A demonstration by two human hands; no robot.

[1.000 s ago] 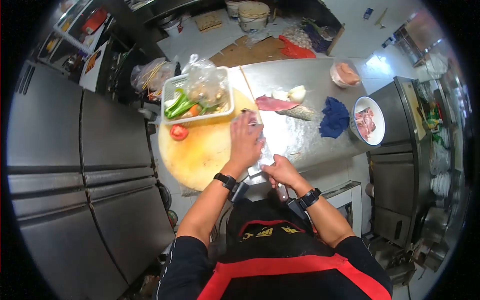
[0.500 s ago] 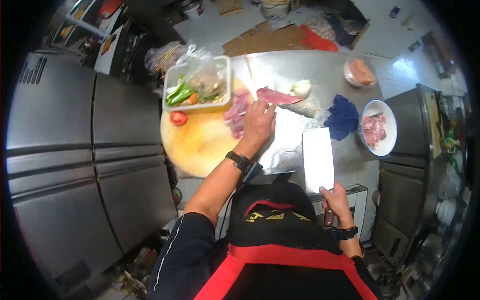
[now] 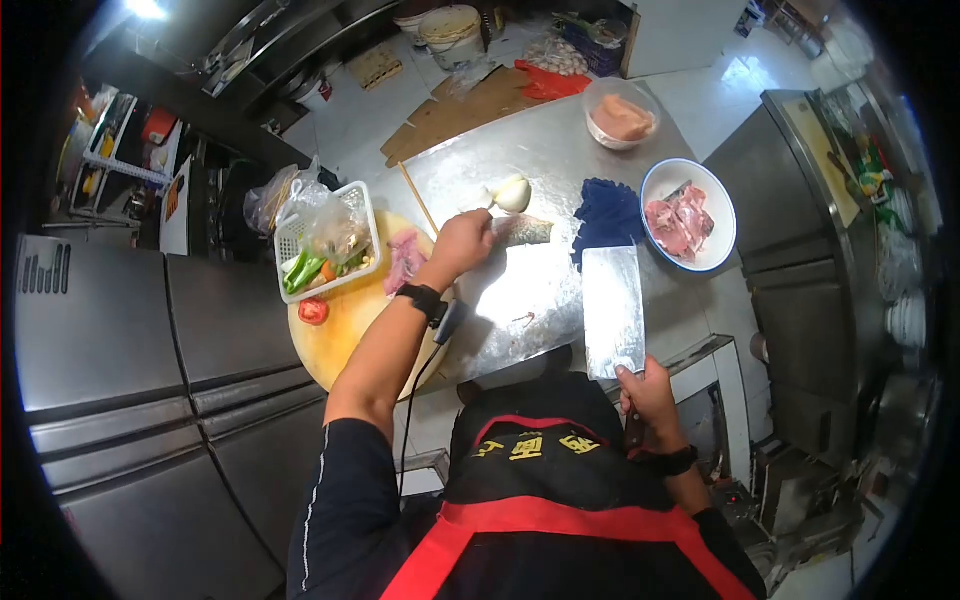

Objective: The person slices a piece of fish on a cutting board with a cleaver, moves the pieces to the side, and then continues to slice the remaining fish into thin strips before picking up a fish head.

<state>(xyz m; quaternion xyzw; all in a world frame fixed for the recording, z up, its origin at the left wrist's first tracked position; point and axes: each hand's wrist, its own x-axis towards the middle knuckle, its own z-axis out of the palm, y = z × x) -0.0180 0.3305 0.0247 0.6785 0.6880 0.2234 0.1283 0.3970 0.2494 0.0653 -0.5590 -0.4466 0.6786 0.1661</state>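
**Cleaver lifted, left hand at the grey slab**

The right hand (image 3: 645, 385) is wrapped tight around the handle of a cleaver (image 3: 612, 310). Its broad blade lies flat to the camera above the near edge of the steel table (image 3: 520, 300), and it touches no food.

The left hand (image 3: 462, 243), with a black watch (image 3: 425, 297) on its wrist, reaches across the table. Its fingers are bent down at the near end of a grey speckled slab (image 3: 527, 230). It is touching or almost touching the slab, and the back of the hand hides whether it actually grips anything. The slab lies on the bare steel, between the round chopping board (image 3: 335, 335) and a crumpled blue cloth (image 3: 605, 212). A pale onion piece (image 3: 512, 193) sits just beyond it.

Pink meat slices (image 3: 405, 260) lie on the far side of the board, beside the left forearm. A white basket (image 3: 290, 245) of green vegetables and a plastic bag sits on the board's left part, with a tomato half (image 3: 313, 311) just in front of it. A thin wooden stick (image 3: 418, 198) lies on the steel past the board.

To the right of the cloth stands a blue-rimmed bowl (image 3: 722, 205) of raw meat. Farther back is a clear bowl (image 3: 602, 135) with a pinkish lump (what kind, I cannot tell).
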